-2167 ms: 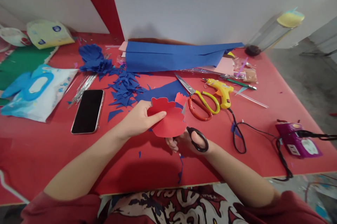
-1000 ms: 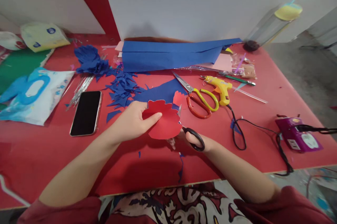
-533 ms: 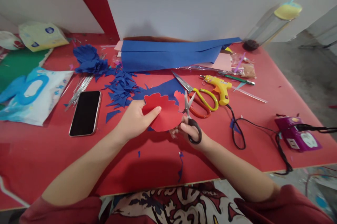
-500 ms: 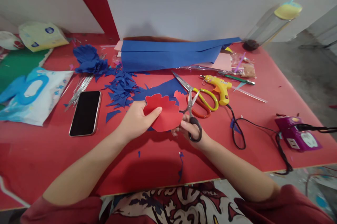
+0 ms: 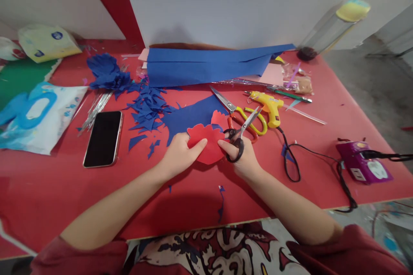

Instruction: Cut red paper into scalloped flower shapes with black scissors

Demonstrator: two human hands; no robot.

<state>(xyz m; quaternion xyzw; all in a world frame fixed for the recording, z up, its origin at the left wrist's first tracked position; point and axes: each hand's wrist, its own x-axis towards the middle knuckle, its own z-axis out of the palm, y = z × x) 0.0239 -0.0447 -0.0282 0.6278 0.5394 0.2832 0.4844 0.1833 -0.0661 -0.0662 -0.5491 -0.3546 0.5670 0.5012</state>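
Observation:
My left hand [image 5: 180, 154] pinches the left side of a scallop-edged piece of red paper [image 5: 209, 148], thumb on top. At the paper's right edge, my right hand [image 5: 247, 159] grips it between thumb and fingers. Black-handled scissors [image 5: 248, 123] hang on that same hand, their blades pointing up and right, away from the paper. Just behind lies a smaller red paper piece [image 5: 220, 118] on a blue paper sheet [image 5: 190, 113]. Larger scissors [image 5: 227, 102] with yellow and orange handles rest beyond my right hand.
Blue paper scraps [image 5: 148, 109] and a phone [image 5: 103, 139] lie to the left, near a wipes pack [image 5: 61, 111]. A yellow glue gun [image 5: 269, 105] and a purple power strip [image 5: 364, 163] with cords are at right. Folded blue paper [image 5: 206, 66] lies along the back.
My right hand has turned the scissors from upright to slanting right and taken the paper's right edge. Both hands and the red paper have shifted; my left hand moved right.

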